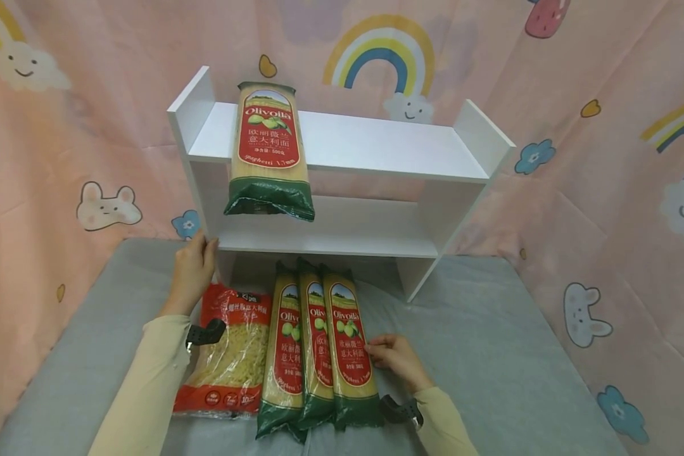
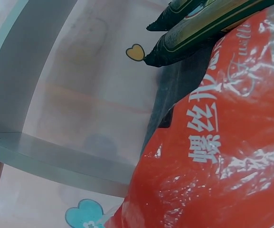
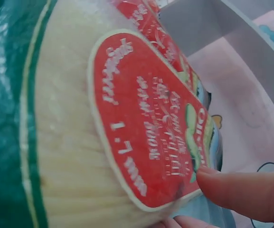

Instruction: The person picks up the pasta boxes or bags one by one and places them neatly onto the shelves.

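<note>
A white two-tier shelf (image 1: 376, 142) stands at the back. My left hand (image 1: 191, 266) holds the shelf's left side panel near its middle board; in the left wrist view only a sliver of that hand shows. Under and in front of the shelf, three spaghetti packs lie side by side. My right hand (image 1: 400, 358) pinches the right edge of the rightmost spaghetti pack (image 1: 353, 348). In the right wrist view the thumb (image 3: 241, 190) lies on top of this pack, with fingers partly hidden below its edge. Another spaghetti pack (image 1: 269, 152) leans on the shelf's top board at the left.
Left of the lying packs is a red and clear bag of spiral pasta (image 1: 234, 348). A grey cloth (image 1: 479, 354) covers the table. Behind and at the sides hangs a pink curtain (image 1: 553, 221) with cartoon prints.
</note>
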`<state>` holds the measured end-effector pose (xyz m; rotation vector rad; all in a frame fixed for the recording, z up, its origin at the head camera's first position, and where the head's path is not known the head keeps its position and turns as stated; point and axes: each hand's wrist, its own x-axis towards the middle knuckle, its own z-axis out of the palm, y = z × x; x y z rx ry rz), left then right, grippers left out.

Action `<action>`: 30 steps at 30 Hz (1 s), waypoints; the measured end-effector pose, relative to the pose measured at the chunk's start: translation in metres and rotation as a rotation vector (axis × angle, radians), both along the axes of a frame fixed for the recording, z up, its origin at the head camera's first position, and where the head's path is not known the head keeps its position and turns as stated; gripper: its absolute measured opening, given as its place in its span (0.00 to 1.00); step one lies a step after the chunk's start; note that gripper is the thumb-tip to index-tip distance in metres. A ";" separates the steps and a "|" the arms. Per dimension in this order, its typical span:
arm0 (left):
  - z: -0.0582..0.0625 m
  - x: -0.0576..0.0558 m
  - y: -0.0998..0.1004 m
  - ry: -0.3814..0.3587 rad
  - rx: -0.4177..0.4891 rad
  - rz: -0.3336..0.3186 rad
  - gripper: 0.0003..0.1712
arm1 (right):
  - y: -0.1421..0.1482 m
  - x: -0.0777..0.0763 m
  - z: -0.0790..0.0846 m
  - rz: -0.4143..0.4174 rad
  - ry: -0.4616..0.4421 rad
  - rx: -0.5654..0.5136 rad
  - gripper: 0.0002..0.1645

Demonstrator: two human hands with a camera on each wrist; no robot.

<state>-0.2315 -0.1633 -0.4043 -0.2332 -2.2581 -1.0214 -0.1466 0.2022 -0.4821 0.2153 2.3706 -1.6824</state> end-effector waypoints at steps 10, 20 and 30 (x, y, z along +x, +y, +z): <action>-0.001 0.000 0.000 0.000 0.012 0.002 0.07 | -0.002 0.000 0.004 0.092 -0.022 0.126 0.15; -0.001 -0.001 -0.001 -0.019 0.019 0.004 0.08 | -0.012 0.003 0.002 -0.006 -0.060 -0.001 0.15; -0.001 0.001 0.000 -0.048 0.015 0.008 0.08 | -0.007 0.000 -0.005 -0.044 -0.094 -0.188 0.11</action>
